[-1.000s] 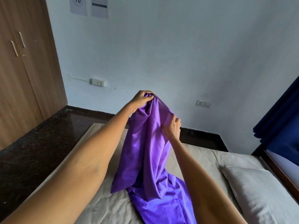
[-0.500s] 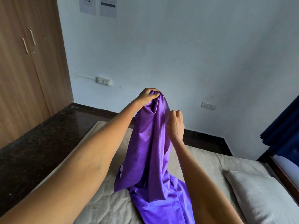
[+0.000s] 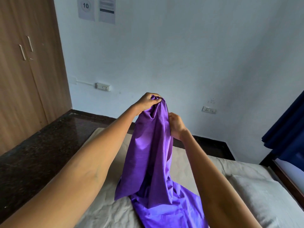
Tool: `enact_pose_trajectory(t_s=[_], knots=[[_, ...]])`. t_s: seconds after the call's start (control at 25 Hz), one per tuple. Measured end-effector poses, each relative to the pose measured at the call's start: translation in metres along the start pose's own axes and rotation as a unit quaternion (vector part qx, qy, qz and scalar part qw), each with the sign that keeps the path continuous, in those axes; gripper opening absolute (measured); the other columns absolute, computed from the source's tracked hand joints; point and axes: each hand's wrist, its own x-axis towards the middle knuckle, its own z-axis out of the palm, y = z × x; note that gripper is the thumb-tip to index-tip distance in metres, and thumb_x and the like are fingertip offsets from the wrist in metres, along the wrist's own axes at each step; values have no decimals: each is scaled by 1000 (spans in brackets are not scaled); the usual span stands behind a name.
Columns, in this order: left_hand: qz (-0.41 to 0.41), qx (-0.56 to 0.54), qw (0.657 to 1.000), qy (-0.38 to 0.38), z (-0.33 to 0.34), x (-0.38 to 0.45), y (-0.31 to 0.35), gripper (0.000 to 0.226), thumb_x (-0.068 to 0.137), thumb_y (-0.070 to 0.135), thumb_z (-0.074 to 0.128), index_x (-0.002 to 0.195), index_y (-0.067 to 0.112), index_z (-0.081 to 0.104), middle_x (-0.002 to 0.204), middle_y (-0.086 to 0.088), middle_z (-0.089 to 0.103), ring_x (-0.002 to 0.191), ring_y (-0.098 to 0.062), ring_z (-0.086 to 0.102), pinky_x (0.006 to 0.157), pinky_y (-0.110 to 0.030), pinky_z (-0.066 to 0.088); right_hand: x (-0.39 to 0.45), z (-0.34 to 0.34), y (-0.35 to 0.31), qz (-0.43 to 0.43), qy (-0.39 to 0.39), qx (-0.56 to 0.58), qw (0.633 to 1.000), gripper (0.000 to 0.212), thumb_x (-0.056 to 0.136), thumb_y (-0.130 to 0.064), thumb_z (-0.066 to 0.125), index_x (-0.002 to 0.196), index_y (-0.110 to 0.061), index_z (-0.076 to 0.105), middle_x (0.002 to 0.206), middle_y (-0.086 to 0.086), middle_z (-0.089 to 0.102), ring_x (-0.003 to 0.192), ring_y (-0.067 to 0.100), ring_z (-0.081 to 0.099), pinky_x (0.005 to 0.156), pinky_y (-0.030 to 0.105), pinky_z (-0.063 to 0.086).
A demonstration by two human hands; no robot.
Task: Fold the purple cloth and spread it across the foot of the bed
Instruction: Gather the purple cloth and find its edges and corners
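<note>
Left hand (image 3: 148,101) grips the bunched top of the purple cloth (image 3: 153,150); right hand (image 3: 176,125) has re-pinched its edge lower, folding unfinished, tail on the bed (image 3: 105,209)

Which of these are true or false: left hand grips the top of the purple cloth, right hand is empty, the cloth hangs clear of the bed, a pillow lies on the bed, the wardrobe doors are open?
1. The left hand grips the bunched top of the purple cloth. True.
2. The right hand is empty. False: it holds the cloth's right edge.
3. The cloth hangs clear of the bed. False: its lower part lies on the bed.
4. A pillow lies on the bed. True.
5. The wardrobe doors are open. False: they are closed.
</note>
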Motion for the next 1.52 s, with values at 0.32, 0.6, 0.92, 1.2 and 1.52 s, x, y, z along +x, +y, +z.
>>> enact_pose_trajectory(t_s=[0.32,0.6,0.92,1.2,1.52], knots=[[15,10,996,83,-23,1,-15,20,91,3,52,104,-1,67,97,-4,62,92,-10,55,77,-5,39,-13,-22,78,99,11,-242,965,12,87,-20,57,76,-18,60,64,-4,56,56,7,48,56,19,37],[6,14,995,98,-31,-1,-17,21,91,3,52,106,-3,66,99,-3,61,88,-3,56,71,7,34,-15,-25,106,-66,178,-175,966,31,83,-18,70,58,-17,52,56,-5,45,52,2,37,51,17,33],[8,0,999,36,-31,-6,-15,23,92,2,51,110,-3,64,104,-3,60,82,8,52,73,7,36,-3,-33,98,-62,316,-311,894,29,83,-6,63,111,-5,54,70,-8,55,79,19,56,77,28,43],[-7,15,996,86,-49,-14,-21,18,90,3,53,100,3,68,93,-3,60,81,-4,54,77,-4,39,0,-40,77,-54,297,-374,877,21,84,-18,65,101,-10,73,87,7,71,82,18,61,73,25,44],[-149,164,959,178,-33,-26,-57,33,87,25,61,115,8,60,122,-13,63,114,-29,58,94,-33,44,2,-4,38,-62,292,-350,888,14,87,-20,49,77,-14,56,80,7,59,78,24,51,69,28,36]])
